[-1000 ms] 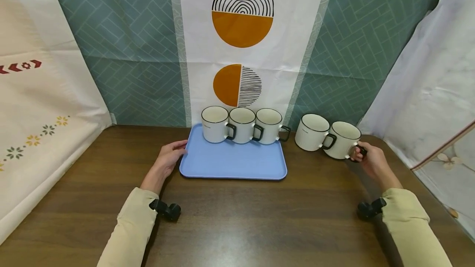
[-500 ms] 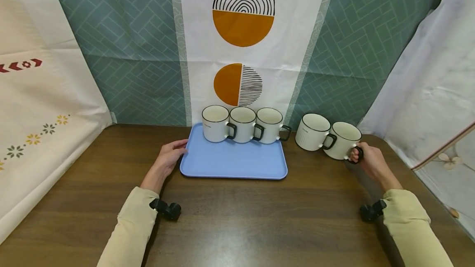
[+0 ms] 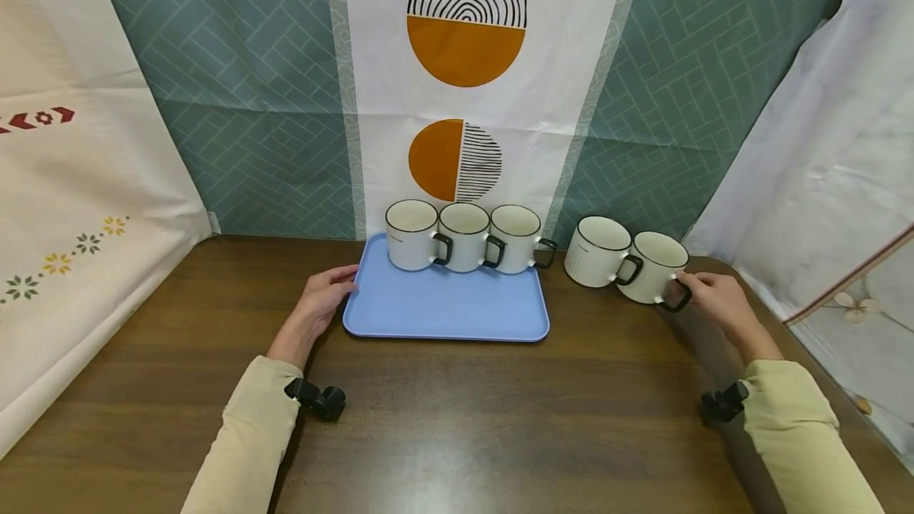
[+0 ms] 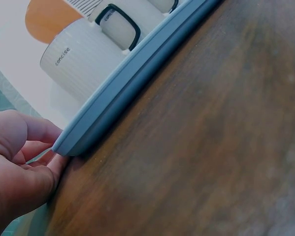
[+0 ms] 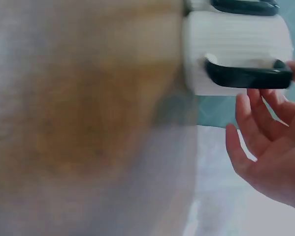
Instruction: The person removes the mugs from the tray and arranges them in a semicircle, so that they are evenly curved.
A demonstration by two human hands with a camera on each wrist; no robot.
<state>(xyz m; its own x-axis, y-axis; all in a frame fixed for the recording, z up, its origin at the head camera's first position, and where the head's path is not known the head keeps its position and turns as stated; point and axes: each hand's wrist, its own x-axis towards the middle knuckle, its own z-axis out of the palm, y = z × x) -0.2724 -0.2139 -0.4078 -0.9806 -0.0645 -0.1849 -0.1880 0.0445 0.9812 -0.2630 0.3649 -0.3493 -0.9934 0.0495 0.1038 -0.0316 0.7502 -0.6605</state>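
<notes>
Three white mugs with black rims and black handles, such as the leftmost mug [image 3: 412, 240], stand in a row along the back of a blue tray [image 3: 443, 312]. My left hand [image 3: 327, 300] is at the tray's left edge; in the left wrist view its fingertips [image 4: 49, 132] pinch the tray's corner. Two more white mugs stand on the table to the right, the nearer-left mug [image 3: 596, 256] close beside the far-right mug [image 3: 648, 272]. My right hand [image 3: 721, 304] is beside the far-right mug's handle [image 5: 248, 76], fingers loosely spread below it, one digit touching the handle's end.
A brown wooden table [image 3: 457, 419] lies under everything. A green and white patterned cloth [image 3: 286, 101] hangs right behind the tray and mugs. A cream cloth [image 3: 86, 181] stands at the left side and a white cloth [image 3: 842, 141] at the right.
My right hand has loosened its grip on the far-right mug's handle and drawn its fingers out of it. The left hand, the tray and the mugs look the same.
</notes>
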